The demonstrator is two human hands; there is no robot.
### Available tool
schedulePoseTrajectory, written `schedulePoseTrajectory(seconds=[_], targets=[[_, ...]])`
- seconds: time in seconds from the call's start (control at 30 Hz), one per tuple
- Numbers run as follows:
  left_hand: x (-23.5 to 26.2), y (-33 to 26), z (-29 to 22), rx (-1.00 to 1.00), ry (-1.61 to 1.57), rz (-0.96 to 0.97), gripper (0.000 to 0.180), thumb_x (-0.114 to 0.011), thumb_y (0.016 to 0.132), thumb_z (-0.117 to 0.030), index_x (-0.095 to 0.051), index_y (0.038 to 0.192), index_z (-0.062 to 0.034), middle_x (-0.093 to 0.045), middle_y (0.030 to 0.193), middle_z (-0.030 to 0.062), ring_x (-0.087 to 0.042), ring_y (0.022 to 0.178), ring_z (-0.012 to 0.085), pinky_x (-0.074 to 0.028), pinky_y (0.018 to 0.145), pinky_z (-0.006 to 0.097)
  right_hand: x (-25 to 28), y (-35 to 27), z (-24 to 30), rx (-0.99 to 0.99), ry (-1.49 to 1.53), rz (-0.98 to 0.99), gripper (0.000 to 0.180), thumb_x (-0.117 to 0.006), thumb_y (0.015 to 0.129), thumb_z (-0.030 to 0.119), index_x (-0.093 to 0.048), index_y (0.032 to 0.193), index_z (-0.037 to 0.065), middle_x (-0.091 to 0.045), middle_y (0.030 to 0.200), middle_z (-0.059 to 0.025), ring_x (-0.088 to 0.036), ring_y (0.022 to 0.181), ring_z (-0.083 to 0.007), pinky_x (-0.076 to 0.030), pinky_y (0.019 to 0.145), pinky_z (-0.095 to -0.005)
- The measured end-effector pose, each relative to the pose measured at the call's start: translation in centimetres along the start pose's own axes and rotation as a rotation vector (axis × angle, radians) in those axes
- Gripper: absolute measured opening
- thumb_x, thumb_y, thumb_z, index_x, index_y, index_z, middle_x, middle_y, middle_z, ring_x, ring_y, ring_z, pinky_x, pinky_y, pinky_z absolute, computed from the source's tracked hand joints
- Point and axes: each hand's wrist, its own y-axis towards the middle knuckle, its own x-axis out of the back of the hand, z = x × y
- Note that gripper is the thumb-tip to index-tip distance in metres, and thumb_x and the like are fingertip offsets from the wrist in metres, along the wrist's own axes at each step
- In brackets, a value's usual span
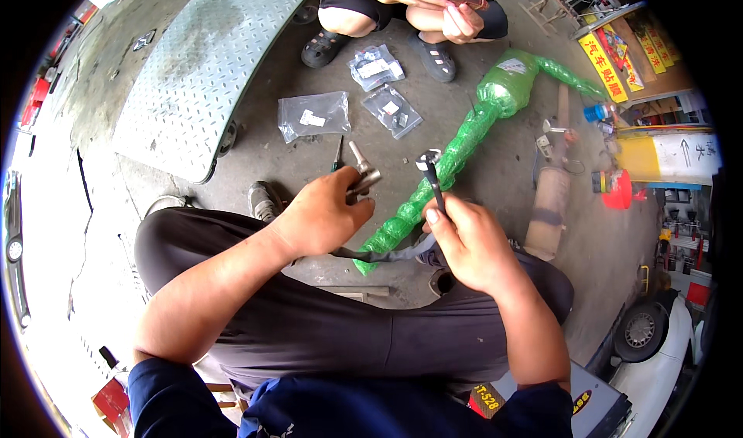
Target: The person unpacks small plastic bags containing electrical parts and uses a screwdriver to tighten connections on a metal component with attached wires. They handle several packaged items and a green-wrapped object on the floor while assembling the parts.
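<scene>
My left hand (321,213), above my left knee, is closed round a metal pipe fitting (367,176) with a narrow stub sticking up. A dark grey hose or strip (387,255) runs below it toward my right hand; where its ends attach is hidden. My right hand (468,241) grips the black handle of a ratchet wrench (431,172), its shiny head pointing up and away. Behind the wrench, a long part wrapped in green bubble film (463,140) lies slantwise on the floor. Near the fitting lies a thin screwdriver (337,155).
Several clear plastic bags (313,117) of small parts lie ahead. Opposite me crouches a person, whose hands (457,16) hold a round dark part. A chequered metal ramp (205,66) is at left; a brownish cylindrical pipe (548,210) and a red container (617,189) are at right.
</scene>
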Motion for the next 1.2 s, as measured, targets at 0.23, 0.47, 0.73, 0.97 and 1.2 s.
schedulePoseTrajectory(seconds=[0.23,0.47,0.73,0.97,1.2], targets=[[0.4,-0.3,-0.2,0.067,-0.722,0.084,0.038,-0.064,0.106,-0.025,-0.060,0.134,0.0012,-0.070,0.107,0.0067,-0.061,0.083,0.0105,-0.049,0.073,0.027,-1.0,0.4,-0.4,-0.144,-0.213,0.143,0.030,-0.056,0.113,0.028,-0.060,0.099,0.002,-0.071,0.078,-0.0190,-0.070,0.077,-0.0432,-0.052,0.071,-0.0517],[0.0,0.0,0.1,-0.029,-0.788,-0.029,0.036,-0.082,0.099,-0.020,-0.060,0.123,-0.0044,-0.068,0.100,0.0025,-0.062,0.088,0.0095,-0.051,0.078,0.027,-1.5,0.8,0.8,-0.046,-0.215,0.173,0.031,-0.058,0.111,0.029,-0.060,0.095,0.002,-0.067,0.075,-0.0220,-0.067,0.075,-0.0472,-0.052,0.069,-0.0569],[-0.1,0.0,0.1,-0.021,-0.757,-0.104,0.033,-0.083,0.098,-0.011,-0.059,0.120,-0.0038,-0.065,0.102,0.0010,-0.061,0.092,0.0095,-0.052,0.084,0.027,-2.3,0.9,1.3,0.040,-0.192,0.163,0.032,-0.061,0.110,0.029,-0.059,0.094,0.002,-0.066,0.077,-0.0208,-0.068,0.076,-0.0460,-0.051,0.068,-0.0564],[-0.3,0.0,0.6,-0.042,-0.768,-0.131,0.031,-0.080,0.099,-0.008,-0.059,0.122,-0.0049,-0.064,0.105,-0.0002,-0.060,0.098,0.0077,-0.051,0.087,0.025,-2.1,0.8,1.3,0.048,-0.156,0.134,0.032,-0.061,0.110,0.029,-0.059,0.093,0.002,-0.066,0.079,-0.0202,-0.068,0.076,-0.0453,-0.051,0.068,-0.0554],[-0.2,-0.3,-0.3,-0.084,-0.794,-0.114,0.028,-0.080,0.098,-0.006,-0.059,0.117,-0.0048,-0.065,0.104,0.0015,-0.060,0.096,0.0092,-0.052,0.087,0.029,-2.0,0.7,0.9,0.039,-0.191,0.143,0.028,-0.062,0.108,0.025,-0.059,0.093,0.001,-0.068,0.079,-0.0208,-0.068,0.076,-0.0453,-0.052,0.069,-0.0558]])
